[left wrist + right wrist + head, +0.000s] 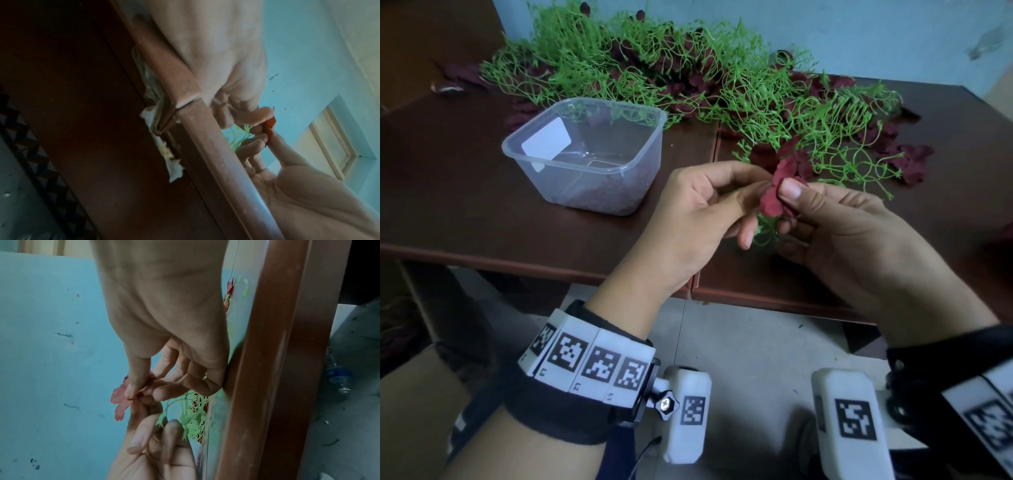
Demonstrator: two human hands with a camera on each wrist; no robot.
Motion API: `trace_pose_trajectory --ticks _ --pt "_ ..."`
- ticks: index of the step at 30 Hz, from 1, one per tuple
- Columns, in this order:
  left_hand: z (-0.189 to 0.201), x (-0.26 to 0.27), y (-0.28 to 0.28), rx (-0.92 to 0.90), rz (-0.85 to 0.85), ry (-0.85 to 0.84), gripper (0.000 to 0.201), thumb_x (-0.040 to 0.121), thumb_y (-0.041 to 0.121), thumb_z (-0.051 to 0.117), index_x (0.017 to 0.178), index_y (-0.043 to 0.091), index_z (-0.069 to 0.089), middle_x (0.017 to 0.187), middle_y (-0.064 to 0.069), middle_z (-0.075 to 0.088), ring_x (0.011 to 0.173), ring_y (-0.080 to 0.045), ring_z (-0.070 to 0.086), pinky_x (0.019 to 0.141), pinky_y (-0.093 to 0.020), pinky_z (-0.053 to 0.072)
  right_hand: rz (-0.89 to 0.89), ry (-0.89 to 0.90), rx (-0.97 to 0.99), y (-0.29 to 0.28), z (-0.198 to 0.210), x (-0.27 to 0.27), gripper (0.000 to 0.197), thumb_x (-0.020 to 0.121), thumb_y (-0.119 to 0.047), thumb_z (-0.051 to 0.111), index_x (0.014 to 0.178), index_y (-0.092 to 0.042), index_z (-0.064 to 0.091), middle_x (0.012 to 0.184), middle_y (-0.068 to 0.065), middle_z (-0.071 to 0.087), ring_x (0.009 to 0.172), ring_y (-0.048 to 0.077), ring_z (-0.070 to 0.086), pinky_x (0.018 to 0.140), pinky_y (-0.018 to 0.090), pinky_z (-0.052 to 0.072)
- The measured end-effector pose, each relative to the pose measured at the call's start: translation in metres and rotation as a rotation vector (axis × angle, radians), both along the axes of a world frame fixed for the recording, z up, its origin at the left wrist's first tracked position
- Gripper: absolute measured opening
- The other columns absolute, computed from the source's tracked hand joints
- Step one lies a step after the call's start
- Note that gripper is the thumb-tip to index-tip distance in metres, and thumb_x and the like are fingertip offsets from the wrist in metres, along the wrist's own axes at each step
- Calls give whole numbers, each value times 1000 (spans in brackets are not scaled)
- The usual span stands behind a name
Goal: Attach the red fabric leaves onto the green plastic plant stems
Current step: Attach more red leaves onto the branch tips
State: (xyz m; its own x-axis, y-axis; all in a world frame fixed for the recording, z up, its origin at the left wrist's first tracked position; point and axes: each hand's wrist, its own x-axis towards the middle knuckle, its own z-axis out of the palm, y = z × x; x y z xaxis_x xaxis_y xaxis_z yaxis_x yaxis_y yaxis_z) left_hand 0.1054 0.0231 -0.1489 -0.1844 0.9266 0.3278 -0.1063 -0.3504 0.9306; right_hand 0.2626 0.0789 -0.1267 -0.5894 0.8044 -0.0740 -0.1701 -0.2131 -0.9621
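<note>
Both hands meet above the brown table's near edge. My right hand [787, 202] pinches a red fabric leaf [772, 202] under its thumb; the same leaf [121, 399] shows in the right wrist view. My left hand [756, 192] pinches a green plastic stem [763, 233] just behind the leaf, and the sprig's thin branches hang below the fingers. In the left wrist view the stem [240, 134] and a sliver of the red leaf [270, 125] sit between the two hands' fingertips. Whether the leaf sits on the stem tip is hidden by fingers.
A big pile of green stems [688, 75] mixed with dark red leaves covers the table's back and right. Loose red leaves [911, 161] lie at the right. A clear plastic tub [544, 171] stands to the left of my hands. The table edge [517, 260] runs below them.
</note>
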Motion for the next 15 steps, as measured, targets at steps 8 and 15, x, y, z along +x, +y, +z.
trace_pose_trajectory --ticks 8,15 --pt "2 -2 0 20 27 -1 12 94 -3 59 94 4 68 67 -15 59 45 -6 53 59 -20 53 -3 -12 -10 1 0 -3 24 76 -26 71 87 -4 70 82 18 61 67 15 60 79 37 45" --pt "-3 3 6 18 124 133 8 99 2 61 93 1 67 64 -9 59 59 -10 53 63 -21 46 -150 98 55 -1 -2 -6 26 76 -20 75 97 -7 64 84 16 66 76 28 59 75 44 43"
